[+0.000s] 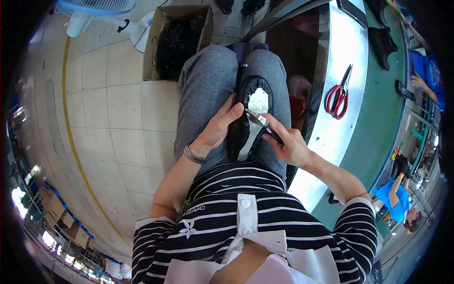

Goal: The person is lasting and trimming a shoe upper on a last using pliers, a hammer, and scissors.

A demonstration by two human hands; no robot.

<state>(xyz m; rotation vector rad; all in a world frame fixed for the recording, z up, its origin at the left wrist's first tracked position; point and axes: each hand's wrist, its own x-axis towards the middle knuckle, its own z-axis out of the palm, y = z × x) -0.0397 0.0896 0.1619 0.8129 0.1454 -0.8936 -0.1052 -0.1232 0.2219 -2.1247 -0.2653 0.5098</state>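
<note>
A black shoe (242,132) lies across my lap with its underside up, its black edge gathered around a white insole (258,100). My left hand (222,124) grips the shoe's left side, thumb pressed at its edge. My right hand (289,144) is closed around dark-handled pliers (262,122). The metal jaws of the pliers reach over the insole to the shoe's left edge, close to my left thumb. Whether the jaws pinch any material is too small to tell.
On the metal bench (347,47) to my right lie red-handled scissors (337,100). A cardboard box (150,59) of black scraps and a fan (97,7) stand ahead to the left. Black boots (382,46) sit on a green surface (378,128); people in blue are farther right.
</note>
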